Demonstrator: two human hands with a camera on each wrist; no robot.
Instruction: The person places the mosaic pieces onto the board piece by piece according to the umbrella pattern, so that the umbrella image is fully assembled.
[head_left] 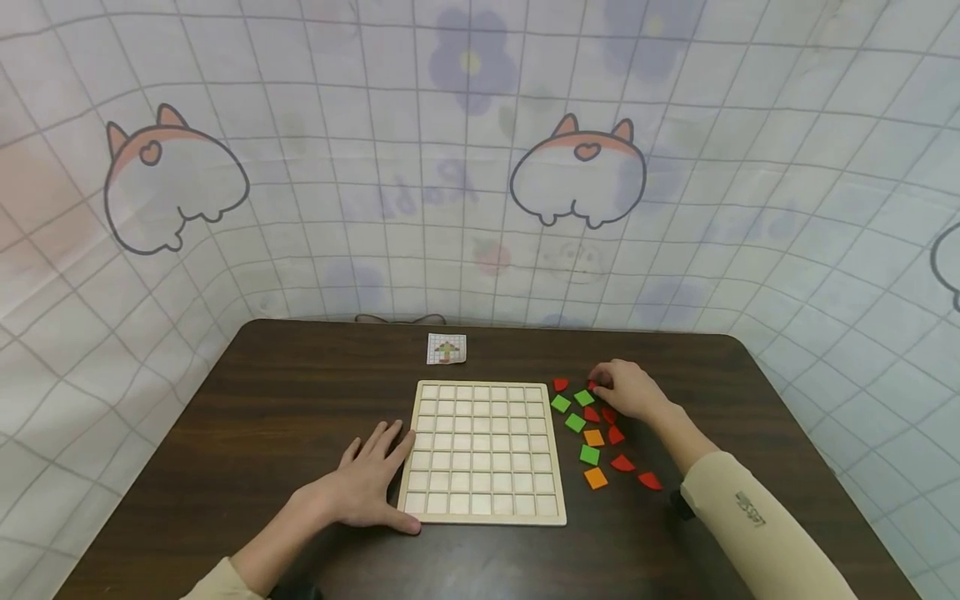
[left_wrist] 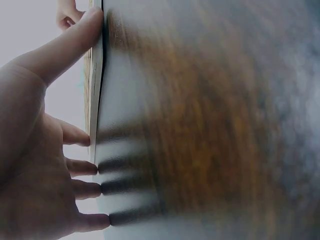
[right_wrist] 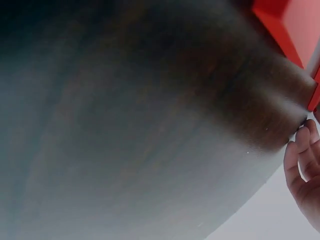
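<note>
Sleeve lettering: dark print on the beige sleeve (head_left: 776,533), behind the right fingers, seems to begin "Let's"; the remainder is too small to read.
Wall lettering: on the white grid-patterned cloth (head_left: 315,192) beyond both hands' fingers, faint purple letters appear reversed, apparently "Rab" and more; further pale lettering to the right is illegible.
Paper card: a small white paper card (head_left: 434,341) with a gridded, coloured arrow-like figure lies ahead of the left fingers, on the dark brown wooden table (head_left: 247,433).
Left hand: fingers of the left hand (head_left: 363,483) are spread and released, against the near-left side of the board, thumb at its near corner.
Board: the pale wooden seven-by-seven grid board (head_left: 481,442) lies just right of the left fingers.
Right hand: fingers of the right hand (head_left: 630,390) are bent, tips at a red quarter-round piece (head_left: 592,385); whether they grasp it, I cannot tell.
Loose pieces: green square pieces (head_left: 589,455), orange square pieces (head_left: 596,477) and other red pieces (head_left: 622,462) lie around and nearer the wearer than the right fingertips.
</note>
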